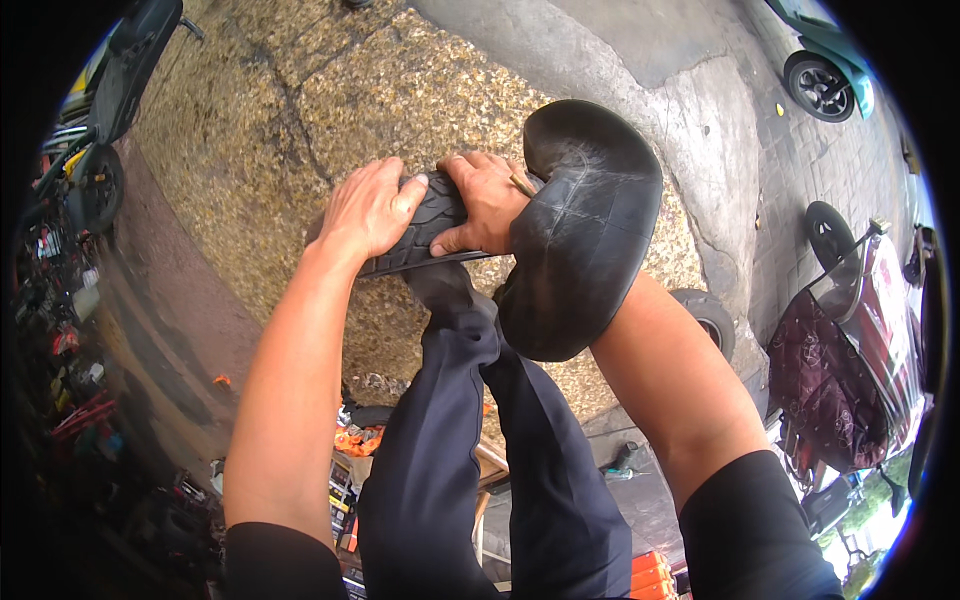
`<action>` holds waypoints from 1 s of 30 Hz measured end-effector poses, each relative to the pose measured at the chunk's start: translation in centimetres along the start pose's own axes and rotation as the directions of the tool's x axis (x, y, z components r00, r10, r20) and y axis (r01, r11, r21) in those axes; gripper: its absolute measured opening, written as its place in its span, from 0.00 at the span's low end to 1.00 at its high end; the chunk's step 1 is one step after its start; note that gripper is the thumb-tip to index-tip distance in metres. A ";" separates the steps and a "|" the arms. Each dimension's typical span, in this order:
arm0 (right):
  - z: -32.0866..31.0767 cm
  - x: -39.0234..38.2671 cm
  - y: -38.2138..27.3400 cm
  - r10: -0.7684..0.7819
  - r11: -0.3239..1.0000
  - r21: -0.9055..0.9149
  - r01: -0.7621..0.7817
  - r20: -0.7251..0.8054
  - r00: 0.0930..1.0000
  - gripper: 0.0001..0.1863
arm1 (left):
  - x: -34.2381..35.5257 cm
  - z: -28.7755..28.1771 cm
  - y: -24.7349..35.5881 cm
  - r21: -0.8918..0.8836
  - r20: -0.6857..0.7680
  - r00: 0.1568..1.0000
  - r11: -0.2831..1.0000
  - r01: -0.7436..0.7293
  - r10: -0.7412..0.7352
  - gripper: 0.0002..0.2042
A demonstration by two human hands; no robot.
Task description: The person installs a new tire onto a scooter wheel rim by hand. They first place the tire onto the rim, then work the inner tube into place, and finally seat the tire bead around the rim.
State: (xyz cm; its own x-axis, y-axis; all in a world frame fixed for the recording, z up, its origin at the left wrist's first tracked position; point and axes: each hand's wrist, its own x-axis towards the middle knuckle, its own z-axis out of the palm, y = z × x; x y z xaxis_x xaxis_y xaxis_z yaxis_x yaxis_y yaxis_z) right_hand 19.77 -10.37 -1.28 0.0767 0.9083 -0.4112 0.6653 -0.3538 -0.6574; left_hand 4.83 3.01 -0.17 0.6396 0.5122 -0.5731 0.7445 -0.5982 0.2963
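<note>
In front of my knees stands a small black tyre (438, 208) with chunky tread, its top edge toward me. My left hand (372, 208) is closed over its left part, the thumb pressed along the tread. Close beside it, my right hand (484, 202) grips the tyre too, fingers over the far side and thumb on the near side. A black inner tube (590, 215), partly inflated and creased, hangs around my right forearm and covers the wrist. Its brass valve stem (522, 185) sticks out beside my right hand.
Another tyre (708, 325) lies beyond my right forearm. A scooter with a quilted maroon cover (830, 385) stands at the right, a teal vehicle (845, 60) at the far right. Parked bikes (100, 185) and piled parts line the left. Orange boxes (652, 577) sit near my legs.
</note>
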 end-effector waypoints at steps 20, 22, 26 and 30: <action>0.6 7.8 1.0 0.033 0.993 0.112 -0.029 -0.031 0.999 0.54 | 5.3 -2.1 -1.0 -0.013 -0.094 0.992 0.997 0.078 -0.079 0.23; 0.8 8.5 0.8 0.040 0.994 0.107 -0.034 -0.051 0.998 0.54 | 5.9 -2.5 -1.3 -0.031 -0.067 0.994 0.996 0.089 -0.091 0.23; 0.8 9.1 0.2 0.083 0.991 0.113 -0.075 -0.070 0.994 0.53 | 6.7 -3.1 -2.0 -0.042 -0.045 0.992 0.993 0.114 -0.116 0.23; 0.4 9.9 -0.2 0.112 0.991 0.083 -0.109 -0.021 0.994 0.52 | 6.9 -3.2 -2.8 -0.041 -0.082 0.992 0.995 0.089 -0.092 0.22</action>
State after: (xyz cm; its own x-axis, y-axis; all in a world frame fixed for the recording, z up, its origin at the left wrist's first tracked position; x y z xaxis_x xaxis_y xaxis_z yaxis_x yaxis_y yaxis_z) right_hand 20.05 -1.41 -5.47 0.1658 0.8676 -0.4688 0.5890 -0.4684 -0.6586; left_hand 7.75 10.18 -2.49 0.5818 0.6140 -0.5334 0.8058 -0.5242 0.2755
